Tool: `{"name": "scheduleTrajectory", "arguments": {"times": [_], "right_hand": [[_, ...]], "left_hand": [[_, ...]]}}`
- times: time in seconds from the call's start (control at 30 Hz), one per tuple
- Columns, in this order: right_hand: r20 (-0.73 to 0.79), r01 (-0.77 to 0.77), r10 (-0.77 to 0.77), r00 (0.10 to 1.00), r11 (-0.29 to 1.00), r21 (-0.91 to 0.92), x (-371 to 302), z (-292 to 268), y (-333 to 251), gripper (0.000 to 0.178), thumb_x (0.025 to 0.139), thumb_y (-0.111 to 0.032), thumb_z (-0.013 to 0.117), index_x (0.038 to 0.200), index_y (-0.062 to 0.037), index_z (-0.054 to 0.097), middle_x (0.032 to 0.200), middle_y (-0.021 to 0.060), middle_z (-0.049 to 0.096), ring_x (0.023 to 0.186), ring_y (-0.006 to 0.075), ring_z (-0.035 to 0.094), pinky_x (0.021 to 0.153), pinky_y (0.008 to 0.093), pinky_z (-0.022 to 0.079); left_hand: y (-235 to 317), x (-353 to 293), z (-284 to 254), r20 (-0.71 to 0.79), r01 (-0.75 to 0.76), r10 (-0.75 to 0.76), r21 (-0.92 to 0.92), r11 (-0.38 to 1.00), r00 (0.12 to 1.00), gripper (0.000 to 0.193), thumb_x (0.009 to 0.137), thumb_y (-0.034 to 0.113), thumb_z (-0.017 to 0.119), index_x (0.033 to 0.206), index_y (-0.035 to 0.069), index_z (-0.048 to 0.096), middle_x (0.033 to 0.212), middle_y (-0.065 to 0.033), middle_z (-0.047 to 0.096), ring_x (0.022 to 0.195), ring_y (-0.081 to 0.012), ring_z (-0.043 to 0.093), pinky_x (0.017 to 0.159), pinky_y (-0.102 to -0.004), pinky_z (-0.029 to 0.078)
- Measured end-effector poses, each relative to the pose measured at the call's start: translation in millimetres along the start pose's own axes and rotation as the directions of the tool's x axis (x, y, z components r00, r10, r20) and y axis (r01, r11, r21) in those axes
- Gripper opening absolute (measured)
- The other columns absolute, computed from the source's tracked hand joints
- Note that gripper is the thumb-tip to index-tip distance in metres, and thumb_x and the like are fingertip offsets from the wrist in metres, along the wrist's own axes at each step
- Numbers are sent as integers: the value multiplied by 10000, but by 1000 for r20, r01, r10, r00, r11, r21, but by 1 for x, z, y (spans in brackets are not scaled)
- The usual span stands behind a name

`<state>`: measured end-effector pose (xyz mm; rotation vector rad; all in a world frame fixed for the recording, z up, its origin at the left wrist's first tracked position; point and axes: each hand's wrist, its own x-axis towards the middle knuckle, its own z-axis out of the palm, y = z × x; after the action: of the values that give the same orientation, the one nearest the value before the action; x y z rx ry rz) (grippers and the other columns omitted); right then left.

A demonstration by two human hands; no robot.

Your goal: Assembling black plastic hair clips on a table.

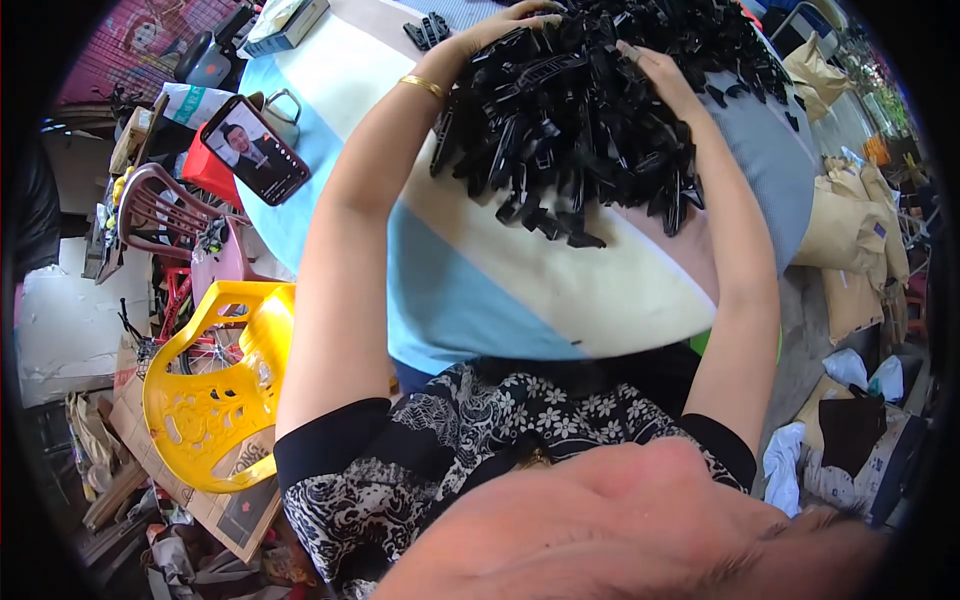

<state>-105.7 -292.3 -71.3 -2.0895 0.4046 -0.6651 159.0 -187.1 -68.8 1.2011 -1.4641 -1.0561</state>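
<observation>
A large heap of black plastic pieces [570, 120], narrow and clip-like, is piled at the far side of a round table. My left hand [508, 26] lies on the heap's far left edge, its fingers stretched out and apart. On the right flank of the heap rests my right hand [658, 76], fingers extended against the pieces and partly hidden among them. Neither hand visibly grips a single piece. Just left of my left hand, a small separate cluster of black pieces [428, 31] sits on the cloth.
The table has a striped cloth [600, 290]. A phone [254, 150] playing a video leans near a glass mug [283, 107] at left; a tissue box [287, 25] lies beyond. A yellow plastic chair [215, 400] stands left. Tan sacks [840, 225] stand on the right.
</observation>
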Motion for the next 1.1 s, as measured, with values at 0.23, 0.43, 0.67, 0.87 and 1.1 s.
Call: {"name": "scheduleTrajectory", "arguments": {"times": [0.23,0.43,0.67,0.87,1.1], "right_hand": [[-205,-130,9,979,803,-582,-58,-47,-70,371,863,-287,654,1167,-74,627,903,31,645,806,79,566,723,230,470],[29,212,-226,974,849,-484,-167,40,-185,211,791,-151,700,984,-73,668,885,69,618,663,170,580,608,275,483],[59,89,-67,996,803,-589,-233,57,-197,182,704,-68,709,811,4,580,891,93,581,790,284,576,671,366,466],[-56,-191,184,981,888,-419,-234,58,-195,252,713,-19,672,953,-14,599,876,101,572,727,256,564,655,347,474],[-39,-163,159,986,935,-314,-252,45,-178,285,667,-44,718,924,4,606,910,114,591,762,255,581,674,336,475]], "left_hand": [[55,-31,5,-173,200,-132,475,857,976,502,961,437,444,1224,22,546,1149,-128,603,1091,-214,528,956,-331,398],[154,-146,93,-125,1,83,559,829,989,338,827,286,662,1060,42,649,1081,-231,616,992,-322,613,870,-419,471],[114,-227,178,260,-342,241,839,423,935,331,636,107,662,940,27,559,843,-83,523,814,-261,513,753,-341,466],[99,-217,194,281,-431,412,837,337,867,146,727,133,583,836,59,521,821,-57,501,790,-221,522,670,-311,477],[102,-227,207,391,-571,418,591,569,820,179,783,184,637,915,79,577,901,-98,486,842,-244,543,691,-323,498]]}}
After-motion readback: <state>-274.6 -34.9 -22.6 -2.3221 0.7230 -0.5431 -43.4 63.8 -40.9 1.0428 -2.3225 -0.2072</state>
